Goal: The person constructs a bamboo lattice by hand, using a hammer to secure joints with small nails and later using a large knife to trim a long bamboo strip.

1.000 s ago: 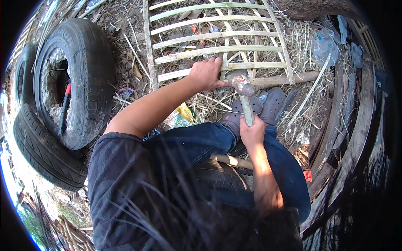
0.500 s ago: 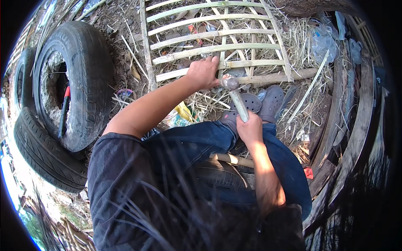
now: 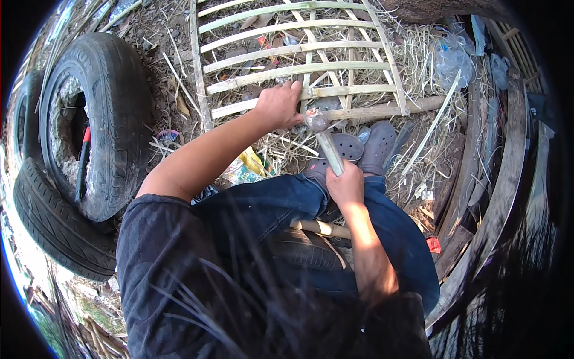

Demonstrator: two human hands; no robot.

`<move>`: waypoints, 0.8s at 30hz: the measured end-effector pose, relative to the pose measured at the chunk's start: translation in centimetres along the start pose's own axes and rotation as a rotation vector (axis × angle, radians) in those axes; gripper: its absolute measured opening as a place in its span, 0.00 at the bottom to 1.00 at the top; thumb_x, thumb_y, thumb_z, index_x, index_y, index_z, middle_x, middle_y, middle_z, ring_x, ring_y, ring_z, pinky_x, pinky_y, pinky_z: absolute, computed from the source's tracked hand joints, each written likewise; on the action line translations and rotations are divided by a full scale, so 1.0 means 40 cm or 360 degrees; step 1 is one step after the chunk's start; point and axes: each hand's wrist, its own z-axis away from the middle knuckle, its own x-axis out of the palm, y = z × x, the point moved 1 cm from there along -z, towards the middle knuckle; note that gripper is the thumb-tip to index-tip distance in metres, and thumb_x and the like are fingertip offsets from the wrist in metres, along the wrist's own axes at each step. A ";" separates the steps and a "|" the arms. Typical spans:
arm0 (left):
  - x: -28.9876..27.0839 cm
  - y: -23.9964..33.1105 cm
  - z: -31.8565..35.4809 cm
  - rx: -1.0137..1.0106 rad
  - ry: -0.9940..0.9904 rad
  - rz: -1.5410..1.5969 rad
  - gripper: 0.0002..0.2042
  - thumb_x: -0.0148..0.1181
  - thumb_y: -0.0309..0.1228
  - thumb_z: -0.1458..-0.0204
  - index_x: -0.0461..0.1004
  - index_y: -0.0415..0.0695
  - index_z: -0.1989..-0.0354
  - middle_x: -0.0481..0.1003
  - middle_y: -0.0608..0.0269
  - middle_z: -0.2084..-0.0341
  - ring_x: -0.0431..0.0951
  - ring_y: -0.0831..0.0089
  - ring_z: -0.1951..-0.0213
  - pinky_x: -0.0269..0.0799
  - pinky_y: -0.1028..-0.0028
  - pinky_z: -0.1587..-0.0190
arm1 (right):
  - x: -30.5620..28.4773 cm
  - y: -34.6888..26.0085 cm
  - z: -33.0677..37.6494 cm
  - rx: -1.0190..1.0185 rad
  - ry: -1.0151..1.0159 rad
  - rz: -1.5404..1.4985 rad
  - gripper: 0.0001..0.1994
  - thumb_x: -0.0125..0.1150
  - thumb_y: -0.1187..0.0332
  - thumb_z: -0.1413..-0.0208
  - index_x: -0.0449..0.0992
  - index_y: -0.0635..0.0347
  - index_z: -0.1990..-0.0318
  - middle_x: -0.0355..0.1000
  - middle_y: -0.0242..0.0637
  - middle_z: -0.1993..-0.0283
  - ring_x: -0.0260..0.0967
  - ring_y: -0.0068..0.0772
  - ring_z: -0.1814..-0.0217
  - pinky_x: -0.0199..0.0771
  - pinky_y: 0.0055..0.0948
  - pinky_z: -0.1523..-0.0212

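A lattice of pale bamboo strips [image 3: 293, 49] lies on the ground before me, its near rail a thicker bamboo pole [image 3: 368, 112]. My left hand [image 3: 278, 106] is closed over its near edge, the fingers curled around a strip; the fingertips are partly hidden. My right hand [image 3: 346, 185] grips a hammer [image 3: 329, 149] by its light handle. The rounded, worn hammer head [image 3: 316, 120] is just beside my left hand, over the near end of the lattice. Whether the head touches the bamboo I cannot tell.
Old tyres [image 3: 116, 119] stand at the left, one filled with concrete-like material and holding a red-and-black tool [image 3: 84, 158]. My clog-clad feet [image 3: 376, 146] are below the lattice. Bamboo shavings, plastic bags [image 3: 452, 63] and weathered planks [image 3: 508, 161] lie to the right.
The whole view has shifted slightly, so everything appears a little further left. Both hands keep their grips, and the hammer head stays beside my left hand.
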 end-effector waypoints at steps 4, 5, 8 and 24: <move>-0.002 0.007 -0.002 -0.0008 -0.0021 -0.0006 0.30 0.60 0.55 0.53 0.62 0.39 0.56 0.73 0.45 0.59 0.76 0.49 0.54 0.73 0.56 0.55 | -0.001 -0.004 0.002 -0.0017 0.0037 -0.0130 0.08 0.58 0.68 0.52 0.75 0.64 0.68 0.72 0.58 0.72 0.71 0.63 0.63 0.71 0.49 0.63; -0.010 0.020 -0.001 -0.0014 -0.0073 -0.0008 0.30 0.61 0.54 0.53 0.61 0.39 0.56 0.73 0.45 0.59 0.76 0.49 0.54 0.73 0.56 0.54 | -0.001 0.002 0.007 -0.0014 0.0068 -0.0205 0.08 0.58 0.69 0.52 0.76 0.65 0.68 0.72 0.59 0.72 0.71 0.64 0.63 0.71 0.49 0.63; -0.012 0.017 0.006 0.0007 -0.0022 0.0035 0.28 0.66 0.46 0.57 0.62 0.39 0.56 0.72 0.44 0.58 0.76 0.49 0.55 0.73 0.56 0.55 | -0.003 -0.001 0.002 -0.0045 0.0045 -0.0103 0.08 0.57 0.70 0.52 0.76 0.65 0.67 0.72 0.58 0.72 0.72 0.62 0.63 0.72 0.46 0.65; -0.012 0.020 0.005 -0.0006 -0.0037 0.0018 0.29 0.67 0.46 0.57 0.61 0.40 0.55 0.73 0.46 0.58 0.76 0.51 0.54 0.73 0.57 0.55 | 0.000 0.002 0.000 -0.0046 0.0048 -0.0184 0.08 0.57 0.70 0.51 0.74 0.67 0.71 0.70 0.60 0.74 0.71 0.64 0.66 0.70 0.46 0.67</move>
